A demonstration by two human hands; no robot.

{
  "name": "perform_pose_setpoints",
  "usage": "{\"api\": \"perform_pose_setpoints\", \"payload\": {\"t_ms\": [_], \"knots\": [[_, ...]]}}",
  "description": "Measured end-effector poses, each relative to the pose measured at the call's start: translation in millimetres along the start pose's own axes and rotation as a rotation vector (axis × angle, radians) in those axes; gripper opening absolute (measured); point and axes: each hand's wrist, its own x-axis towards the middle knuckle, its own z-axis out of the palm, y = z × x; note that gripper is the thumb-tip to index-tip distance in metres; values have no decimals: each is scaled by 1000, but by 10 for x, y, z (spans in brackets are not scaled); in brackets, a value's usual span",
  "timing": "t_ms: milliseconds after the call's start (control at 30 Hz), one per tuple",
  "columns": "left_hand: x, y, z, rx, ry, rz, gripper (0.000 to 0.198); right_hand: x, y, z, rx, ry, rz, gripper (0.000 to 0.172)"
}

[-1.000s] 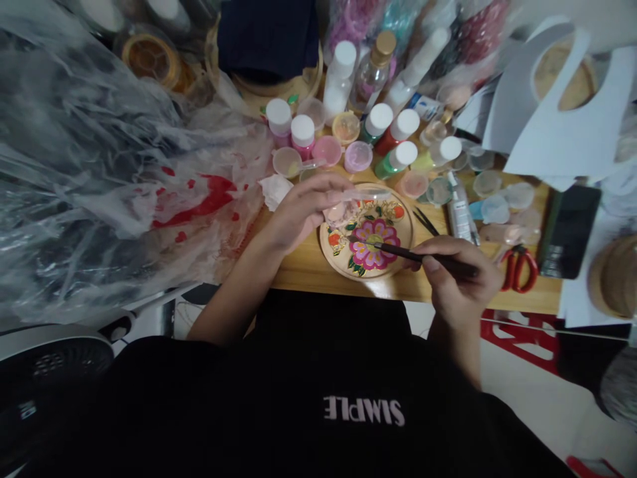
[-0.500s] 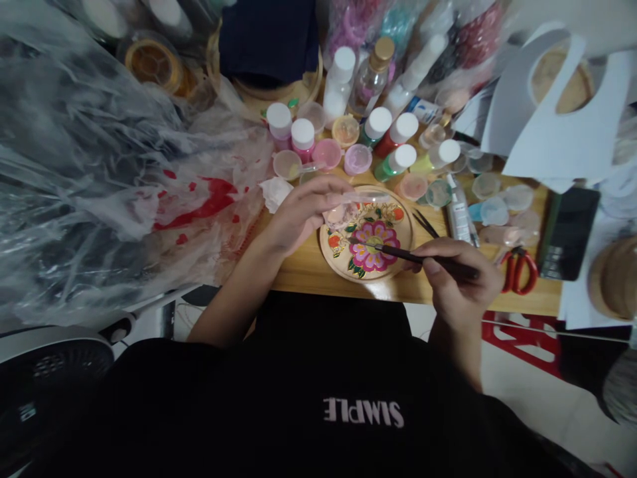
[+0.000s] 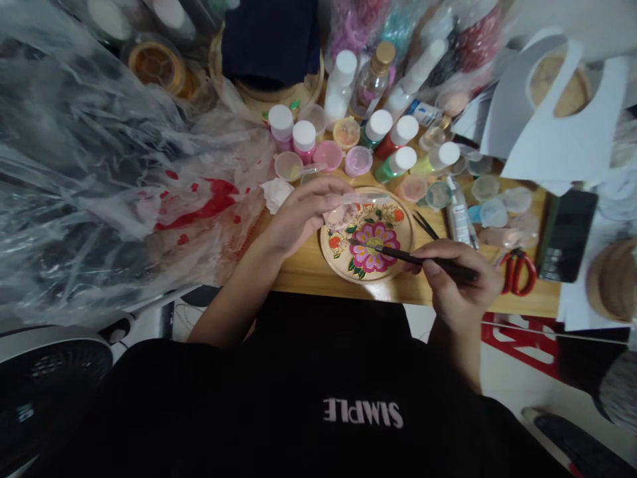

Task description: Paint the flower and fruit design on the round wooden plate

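My left hand (image 3: 304, 211) is closed around a small clear plastic cup (image 3: 336, 216) with pale pinkish contents. The cup's clear lid (image 3: 367, 198) sticks out to the right, above the far part of a round wooden plaque (image 3: 331, 264). A pink flower (image 3: 385, 260) with gold outlines, green leaves and orange blooms decorates the plaque. From the right, my right hand (image 3: 455, 275) grips a palette knife (image 3: 403, 255) by its dark handle. Its thin metal tip lies over the flower's left side, near the cup; whether it touches the surface I cannot tell.
Behind the plaque stand white-capped paint bottles (image 3: 393, 164) and small open cups (image 3: 358, 160). Black tweezers (image 3: 425, 224), a tube (image 3: 460, 219), red-handled scissors (image 3: 518, 273) and a phone (image 3: 568, 234) lie to the right. Crumpled clear plastic (image 3: 124, 179) covers the left side.
Both hands, the cup and the palette knife keep almost the same places. The view shifts slightly, and a dark object shows at the lower right corner.
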Motion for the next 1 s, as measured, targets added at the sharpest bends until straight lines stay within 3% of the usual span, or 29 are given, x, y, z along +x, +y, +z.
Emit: {"api": "perform_pose_setpoints", "payload": {"t_ms": [1000], "knots": [[-1, 3, 1, 26, 7, -15, 30, -4, 3, 4, -14, 2, -9, 8]]}}
